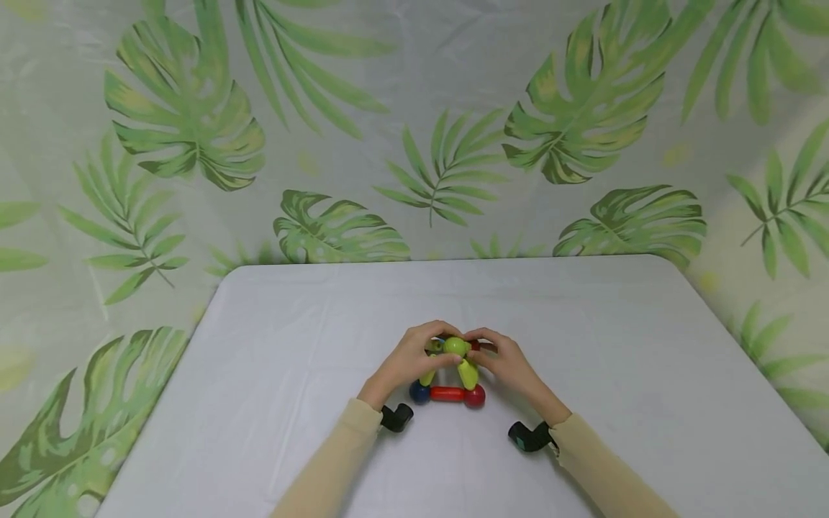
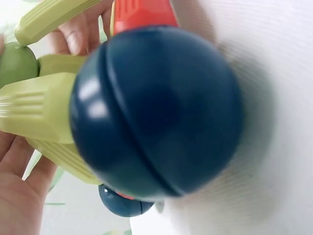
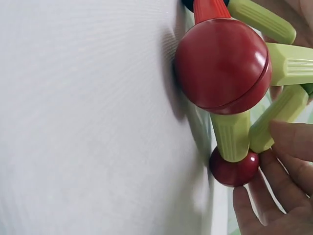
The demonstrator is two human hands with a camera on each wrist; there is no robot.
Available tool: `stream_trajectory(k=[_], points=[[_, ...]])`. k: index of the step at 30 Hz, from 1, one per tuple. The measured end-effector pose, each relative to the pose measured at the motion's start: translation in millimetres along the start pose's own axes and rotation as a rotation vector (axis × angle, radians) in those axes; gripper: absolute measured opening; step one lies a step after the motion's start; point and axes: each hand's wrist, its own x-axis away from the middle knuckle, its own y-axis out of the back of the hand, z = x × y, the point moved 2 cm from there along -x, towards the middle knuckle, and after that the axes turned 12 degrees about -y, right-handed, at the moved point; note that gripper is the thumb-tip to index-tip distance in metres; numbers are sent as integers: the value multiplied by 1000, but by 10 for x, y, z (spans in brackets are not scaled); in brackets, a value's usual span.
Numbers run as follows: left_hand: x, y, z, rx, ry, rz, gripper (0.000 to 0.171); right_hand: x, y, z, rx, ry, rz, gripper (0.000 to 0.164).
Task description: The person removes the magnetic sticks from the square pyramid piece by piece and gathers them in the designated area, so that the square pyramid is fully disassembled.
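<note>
A small frame of magnetic rods and balls stands on the table. At its front, a red rod (image 1: 447,393) joins a dark blue ball (image 1: 419,392) to a red ball (image 1: 475,396). Yellow-green rods (image 1: 468,374) slope up toward a green ball (image 1: 456,347) on top. My left hand (image 1: 409,357) curls its thumb and fingers round the green ball. From the other side my right hand (image 1: 508,365) pinches a yellow-green rod (image 3: 279,117), its fingers beside a rear red ball (image 3: 234,169). The left wrist view also shows a second blue ball (image 2: 124,201) behind.
A white-covered table (image 1: 311,324) spreads round the frame. Behind it hangs a leaf-patterned cloth (image 1: 447,108). Black wrist cameras (image 1: 529,437) sit on both wrists, close to the tabletop.
</note>
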Motion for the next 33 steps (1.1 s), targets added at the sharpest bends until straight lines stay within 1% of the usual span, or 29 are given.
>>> stream_trajectory(k=[2, 4, 8, 11, 14, 16, 18, 20, 23, 26, 30, 33], points=[[-22, 7, -5, 9, 18, 0, 32, -9, 7, -18, -2, 1, -4, 26], [-49, 24, -1, 21, 36, -18, 33, -25, 12, -42, -25, -13, -6, 27], [-141, 122, 70, 36, 65, -114, 35, -72, 18, -91, -61, -69, -3, 28], [-235, 246, 211, 54, 127, -177, 34, -103, 19, -120, -46, -120, -3, 27], [-322, 365, 428, 111, 237, -199, 34, -125, 26, -146, -17, -159, -3, 26], [-367, 430, 585, 129, 310, -201, 35, -136, 29, -161, -1, -179, 5, 26], [-397, 479, 733, 109, 364, -195, 36, -136, 34, -159, 4, -191, 22, 27], [-425, 511, 855, 66, 392, -181, 36, -126, 39, -129, -3, -198, 44, 28], [-472, 532, 961, -1, 405, -153, 35, -81, 56, -3, -10, -187, 75, 27], [-535, 523, 1029, -40, 402, -128, 34, -65, 62, 32, -9, -180, 79, 26], [-602, 491, 1101, -87, 403, -111, 32, -103, 53, -108, -10, -187, 71, 27], [-626, 482, 1113, -95, 401, -107, 33, -128, 57, -182, -12, -190, 69, 26]])
